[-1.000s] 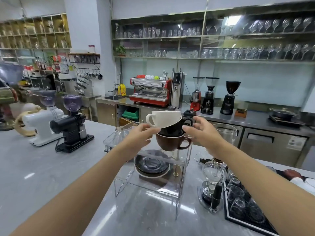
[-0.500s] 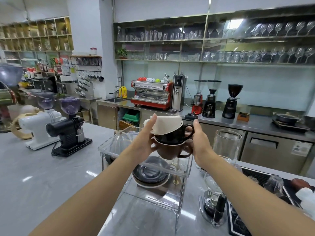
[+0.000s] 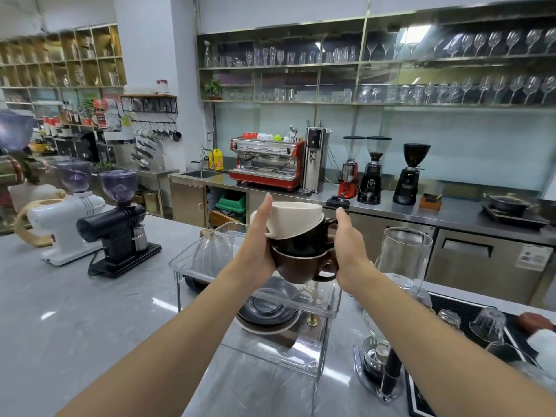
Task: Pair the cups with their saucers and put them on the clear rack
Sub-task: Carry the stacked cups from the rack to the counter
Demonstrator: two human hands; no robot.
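Observation:
Three nested cups hang in the air above the clear rack [image 3: 192, 263]: a white cup [image 3: 293, 219] tilted on top, a black cup [image 3: 304, 242] in the middle, a brown cup [image 3: 299, 267] at the bottom. My left hand [image 3: 260, 245] grips the stack's left side, thumb up against the white cup. My right hand [image 3: 350, 251] holds the right side by the handles. Under the rack's top shelf lies a stack of saucers [image 3: 267, 311], dark ones over a pale one.
A white grinder [image 3: 64, 224] and a black grinder [image 3: 120, 230] stand on the grey counter [image 3: 75, 320] at left. A glass siphon brewer [image 3: 391, 326] and a black tray [image 3: 463, 314] with upturned glasses sit to the right of the rack.
The stack of cups has come slightly closer to me and lower over the rack, and the white top cup has tilted. Both hands keep their hold.

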